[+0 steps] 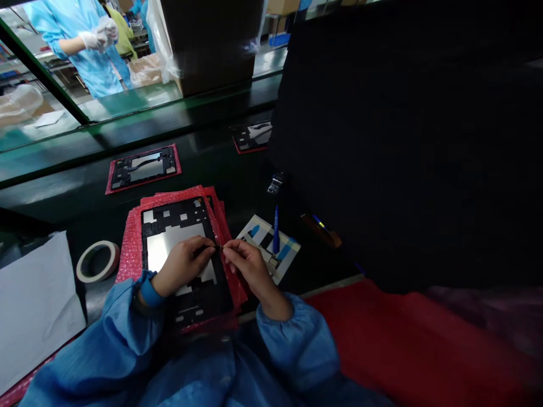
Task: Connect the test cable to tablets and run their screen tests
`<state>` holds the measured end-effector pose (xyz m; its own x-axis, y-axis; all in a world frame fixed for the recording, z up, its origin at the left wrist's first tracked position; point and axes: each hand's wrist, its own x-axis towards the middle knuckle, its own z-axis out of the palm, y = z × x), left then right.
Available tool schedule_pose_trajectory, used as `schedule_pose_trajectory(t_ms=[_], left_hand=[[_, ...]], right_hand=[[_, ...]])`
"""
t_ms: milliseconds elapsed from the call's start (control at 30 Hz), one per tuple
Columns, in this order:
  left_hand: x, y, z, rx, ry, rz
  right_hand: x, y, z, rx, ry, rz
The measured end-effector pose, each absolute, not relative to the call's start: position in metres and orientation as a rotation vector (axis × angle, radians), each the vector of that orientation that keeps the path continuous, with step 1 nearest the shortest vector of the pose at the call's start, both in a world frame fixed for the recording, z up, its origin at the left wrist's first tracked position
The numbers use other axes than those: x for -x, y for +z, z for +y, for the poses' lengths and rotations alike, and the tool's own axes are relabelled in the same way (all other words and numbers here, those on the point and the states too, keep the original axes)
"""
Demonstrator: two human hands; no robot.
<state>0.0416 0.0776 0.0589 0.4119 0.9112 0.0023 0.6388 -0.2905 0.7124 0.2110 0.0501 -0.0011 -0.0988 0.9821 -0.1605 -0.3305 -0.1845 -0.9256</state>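
Note:
A black tablet back frame [178, 226] with a silver panel lies on a stack of red bubble-wrap sheets [129, 249] in front of me. My left hand [182, 265] rests on the frame, its fingers pinched together at the frame's right edge. My right hand [248, 265] meets it there, fingertips pinched on a tiny dark piece that I cannot make out. Both hands come out of blue sleeves.
A tape roll [97, 261] lies left of the stack, beside a white sheet [34, 311]. A blue pen [276, 229] lies on a card of small parts [288, 249]. Two more frames [144, 167] sit on the belt. A gloved person [85, 39] stands opposite. A red sheet [403, 345] lies at right.

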Motion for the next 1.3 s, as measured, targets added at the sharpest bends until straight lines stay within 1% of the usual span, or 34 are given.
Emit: schedule_pose_trajectory(t_ms=[933, 1300], left_hand=[[-0.0411, 0.0623, 0.0792, -2.086, 0.511, 1.287], [-0.0413, 0.0587, 0.0773, -2.17, 0.482, 1.328]], right_hand=[[-0.2094, -0.0046, 0.0537, 1.059, 1.585, -0.925], [-0.208, -0.0048, 0.0535, 1.086, 1.548, -0.936]])
